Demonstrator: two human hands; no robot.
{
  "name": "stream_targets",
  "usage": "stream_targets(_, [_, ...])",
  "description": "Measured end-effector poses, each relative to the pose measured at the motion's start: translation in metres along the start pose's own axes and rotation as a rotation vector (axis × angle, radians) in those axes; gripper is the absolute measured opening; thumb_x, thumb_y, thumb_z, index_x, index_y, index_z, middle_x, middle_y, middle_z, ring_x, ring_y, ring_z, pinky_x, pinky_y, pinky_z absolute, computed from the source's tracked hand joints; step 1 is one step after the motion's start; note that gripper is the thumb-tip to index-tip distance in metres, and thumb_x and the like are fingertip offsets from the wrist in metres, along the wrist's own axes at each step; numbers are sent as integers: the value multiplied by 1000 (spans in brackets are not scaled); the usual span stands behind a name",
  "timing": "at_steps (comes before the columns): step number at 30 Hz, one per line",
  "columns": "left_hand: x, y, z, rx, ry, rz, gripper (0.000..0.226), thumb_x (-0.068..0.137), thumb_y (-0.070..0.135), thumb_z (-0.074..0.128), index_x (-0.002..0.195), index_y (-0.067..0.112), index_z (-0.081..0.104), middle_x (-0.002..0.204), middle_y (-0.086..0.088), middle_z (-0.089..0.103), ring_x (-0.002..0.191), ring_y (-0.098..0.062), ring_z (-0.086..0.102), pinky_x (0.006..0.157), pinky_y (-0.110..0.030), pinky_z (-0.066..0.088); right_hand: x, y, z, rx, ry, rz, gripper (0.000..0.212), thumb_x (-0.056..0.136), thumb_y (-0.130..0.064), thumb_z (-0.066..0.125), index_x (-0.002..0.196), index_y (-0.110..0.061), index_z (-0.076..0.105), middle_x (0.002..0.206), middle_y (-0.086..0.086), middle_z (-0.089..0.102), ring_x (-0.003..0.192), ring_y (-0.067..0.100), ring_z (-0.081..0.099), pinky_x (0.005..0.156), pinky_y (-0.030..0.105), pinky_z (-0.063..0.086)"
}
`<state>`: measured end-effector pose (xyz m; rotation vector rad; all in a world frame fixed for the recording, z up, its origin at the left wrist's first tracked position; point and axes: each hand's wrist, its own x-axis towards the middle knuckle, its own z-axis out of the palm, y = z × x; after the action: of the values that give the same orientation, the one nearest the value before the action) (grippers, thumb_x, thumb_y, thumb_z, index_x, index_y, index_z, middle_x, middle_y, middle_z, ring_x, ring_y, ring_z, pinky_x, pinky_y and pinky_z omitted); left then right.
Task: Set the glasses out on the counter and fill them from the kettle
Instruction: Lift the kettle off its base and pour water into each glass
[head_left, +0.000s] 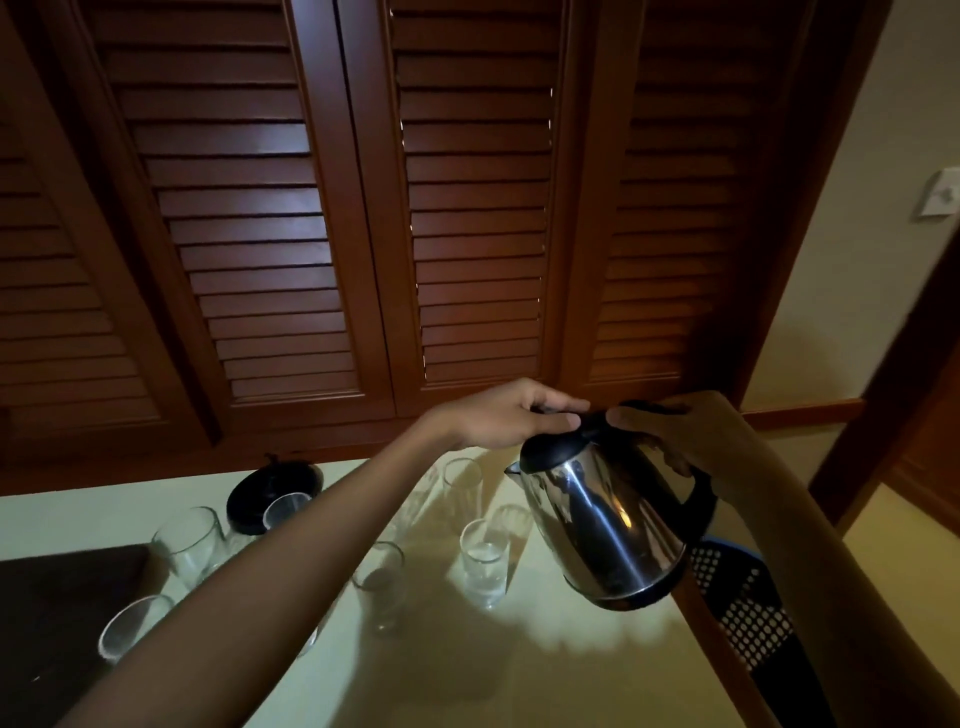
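A steel kettle (602, 525) with a black lid and handle hangs tilted above the pale counter (519, 665), its spout toward the left. My right hand (680, 436) grips the black handle. My left hand (514, 415) rests on top of the lid. Below the spout stands a clear glass (484, 566) with some water in it. Several more clear glasses stand on the counter: one at the back (462, 483), one in the middle (379, 582), one at the left (189, 540) and one at the front left (132, 629). My left forearm hides part of the row.
The kettle's black base (260, 488) sits at the back of the counter with a glass (283, 512) in front of it. A dark tray (57, 623) lies at the left. Brown louvred doors (363, 208) rise behind. A perforated dark basket (737, 592) stands past the counter's right edge.
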<state>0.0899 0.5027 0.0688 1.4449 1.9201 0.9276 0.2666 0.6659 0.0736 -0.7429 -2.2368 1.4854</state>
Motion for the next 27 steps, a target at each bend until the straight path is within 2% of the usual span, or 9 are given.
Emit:
stream_targets(3, [7,-2,-13,-19,23,-19,45,106,24,54,149,14,51,151,0,55,139,-9,51,111,-18,40,18,-7,2,-15,-7,-61,26,79,-24,85,72,-9,66,47,-5,60,29,1,43,38,16,34])
stream_targets(6, [11,-10,-19,-4,46,-21,44,105,25,55,148,15,52,152,1,54,139,-8,49,111,-17,39,30,-9,8,-57,7,-54,23,78,-24,86,79,-7,71,47,-6,63,30,-2,49,41,18,38])
stream_targets(8, [13,-18,-22,-5,55,-22,45,105,24,55,150,15,50,151,0,56,139,-9,50,110,-16,40,40,-9,14,-78,5,-64,23,77,-25,86,83,-8,72,57,-3,68,38,1,54,42,18,39])
stream_targets(10, [15,-27,-26,-14,62,-29,46,105,24,55,150,15,49,150,-1,56,139,-10,50,116,-22,38,48,-8,20,-116,6,-51,25,74,-31,88,83,-13,74,68,2,72,47,8,57,50,23,40])
stream_targets(14, [17,-43,-33,-36,68,-51,47,105,25,56,151,17,49,148,-2,59,138,-13,53,119,-29,38,62,-7,33,-143,6,-28,30,65,-40,91,81,-18,79,72,-1,78,65,16,74,68,38,57])
stream_targets(21, [13,-65,-42,-96,77,-56,46,104,23,57,149,16,51,146,-2,61,135,-11,56,114,-23,42,70,-16,51,-183,-1,33,39,61,-45,92,73,-11,79,61,1,73,50,13,60,56,29,47])
stream_targets(23, [12,-72,-42,-120,89,-61,46,104,21,58,149,15,51,143,-3,62,132,-11,58,111,-21,44,72,-17,57,-213,-6,42,44,56,-51,93,74,-13,80,70,6,77,57,19,67,62,34,55])
stream_targets(25, [11,-77,-41,-158,101,-66,46,104,18,58,149,13,50,142,-5,63,132,-14,59,113,-24,44,73,-18,61,-242,-8,39,45,52,-54,92,75,-17,81,75,5,78,71,27,75,76,43,61])
stream_targets(27, [11,-81,-41,-178,111,-66,46,104,16,57,149,11,50,142,-7,63,133,-16,59,116,-28,42,75,-17,63,-269,-16,41,51,50,-58,91,77,-16,81,79,9,79,77,32,75,76,42,60])
